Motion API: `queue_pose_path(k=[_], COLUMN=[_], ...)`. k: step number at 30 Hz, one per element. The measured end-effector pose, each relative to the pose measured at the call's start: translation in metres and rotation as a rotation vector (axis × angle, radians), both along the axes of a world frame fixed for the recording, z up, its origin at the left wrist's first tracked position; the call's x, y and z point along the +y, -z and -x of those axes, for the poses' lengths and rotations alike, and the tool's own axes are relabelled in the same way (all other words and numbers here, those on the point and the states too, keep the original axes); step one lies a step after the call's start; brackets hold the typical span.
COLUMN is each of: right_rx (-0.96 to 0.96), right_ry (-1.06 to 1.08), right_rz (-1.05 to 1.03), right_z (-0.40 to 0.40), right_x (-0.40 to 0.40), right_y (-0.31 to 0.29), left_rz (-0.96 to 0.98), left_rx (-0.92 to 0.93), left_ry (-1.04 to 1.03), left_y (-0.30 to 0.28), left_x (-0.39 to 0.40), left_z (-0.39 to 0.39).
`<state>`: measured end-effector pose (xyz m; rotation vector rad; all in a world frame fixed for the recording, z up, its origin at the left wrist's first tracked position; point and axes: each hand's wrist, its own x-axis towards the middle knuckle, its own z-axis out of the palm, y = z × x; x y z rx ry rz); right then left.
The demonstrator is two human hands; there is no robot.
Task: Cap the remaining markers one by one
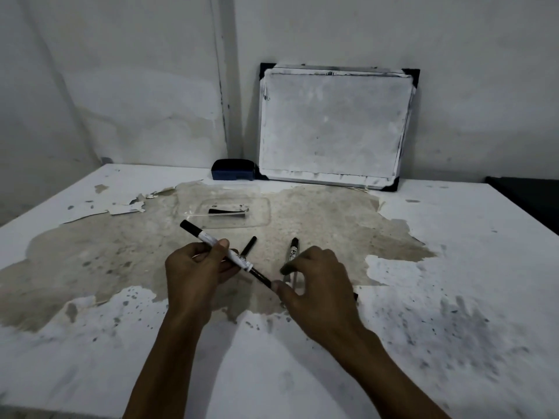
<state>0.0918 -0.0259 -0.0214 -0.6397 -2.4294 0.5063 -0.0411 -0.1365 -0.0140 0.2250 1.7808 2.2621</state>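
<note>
My left hand (195, 267) grips a black-and-white marker (211, 241) around its middle, holding it slanted above the table with the capped end up and to the left. My right hand (314, 282) pinches the marker's lower black end between thumb and fingertips. Two more markers lie on the table just beyond the hands: one dark marker (250, 245) behind the held one, and another marker (292, 248) partly hidden under my right fingers.
A clear plastic tray (260, 213) holding a black-and-white piece sits past the markers. A small whiteboard (332, 125) leans on the wall, with a dark blue eraser (233, 170) to its left. The white tabletop (453, 297) has peeled, stained patches.
</note>
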Motion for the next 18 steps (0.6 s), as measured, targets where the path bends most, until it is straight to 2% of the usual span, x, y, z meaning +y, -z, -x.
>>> queue_pose_path(k=[10,15,18], right_rx=[0.005,-0.080,-0.096], right_ry=[-0.104,-0.117,-0.123], right_rz=[-0.037,0.020,0.042], right_z=[0.055,0.086,0.123], right_x=[-0.031,-0.012,0.005], right_y=[-0.005,-0.021,-0.032], left_rz=[-0.100,-0.174,-0.201], left_rx=[-0.009,-0.096,-0.121], left_ry=[-0.083,-0.261,-0.283], left_y=[-0.014,-0.023,-0.026], left_x=[-0.037,-0.058,-0.066], left_z=[0.024,0.047,0.059])
